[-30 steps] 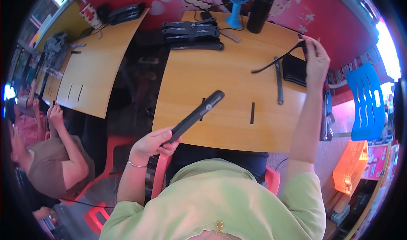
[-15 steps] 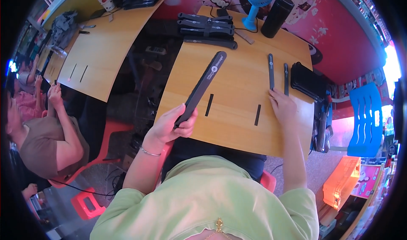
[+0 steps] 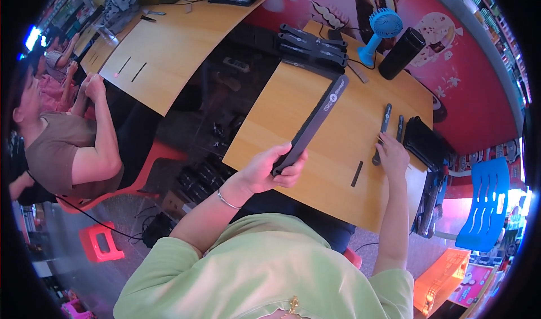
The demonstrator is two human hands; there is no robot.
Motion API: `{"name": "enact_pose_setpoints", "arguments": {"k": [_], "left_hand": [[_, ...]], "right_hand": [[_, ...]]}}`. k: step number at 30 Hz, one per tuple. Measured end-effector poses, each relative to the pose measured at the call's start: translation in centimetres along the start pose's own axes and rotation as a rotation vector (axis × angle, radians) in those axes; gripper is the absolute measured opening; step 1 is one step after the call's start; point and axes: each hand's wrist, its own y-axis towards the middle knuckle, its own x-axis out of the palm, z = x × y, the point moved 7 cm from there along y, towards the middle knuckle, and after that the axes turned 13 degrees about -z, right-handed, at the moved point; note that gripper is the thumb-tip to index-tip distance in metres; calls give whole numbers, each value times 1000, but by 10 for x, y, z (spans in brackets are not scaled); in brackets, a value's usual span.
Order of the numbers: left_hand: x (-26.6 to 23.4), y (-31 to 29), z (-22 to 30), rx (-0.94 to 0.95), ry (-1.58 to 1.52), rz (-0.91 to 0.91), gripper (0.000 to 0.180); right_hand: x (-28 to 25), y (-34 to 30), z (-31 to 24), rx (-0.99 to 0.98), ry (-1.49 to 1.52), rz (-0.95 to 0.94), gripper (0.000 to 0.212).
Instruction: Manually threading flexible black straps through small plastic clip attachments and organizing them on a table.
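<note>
My left hand is closed round the lower end of a long dark grey strap, held tilted over the wooden table. The strap has a rounded far end and white print. At the table's right, the fingertips of my right hand are closed on a narrower dark strap, which lies along the tabletop and is partly covered by the fingers. Just right of it lies another narrow strap. A black zipped pouch sits at the right edge.
Stacked dark straps, a blue fan and a black bottle stand at the table's back. A black strip lies near the front. Rightward are a blue chair and an orange crate; a person sits left.
The view has swung left, so the table appears further right. My right fingers have shifted up along the narrow strap, whose near end now shows below them. My left hand still holds the long strap.
</note>
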Motion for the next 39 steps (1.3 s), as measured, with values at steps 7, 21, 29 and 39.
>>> {"name": "enact_pose_setpoints", "arguments": {"k": [7, 21, 29, 39], "left_hand": [[-6, 8, 5, 109, -38, 39, 33], [9, 37, 18, 358, 256, 130, 36], [12, 32, 30, 527, 417, 199, 43], [15, 30, 32, 611, 448, 262, 44]], "right_hand": [[-7, -8, 11, 39, 17, 43, 31], [-73, -62, -175, -277, 615, -68, 25], [-82, -68, -192, -318, 677, 189, 11], [-79, -69, -194, -296, 532, 330, 14]]}}
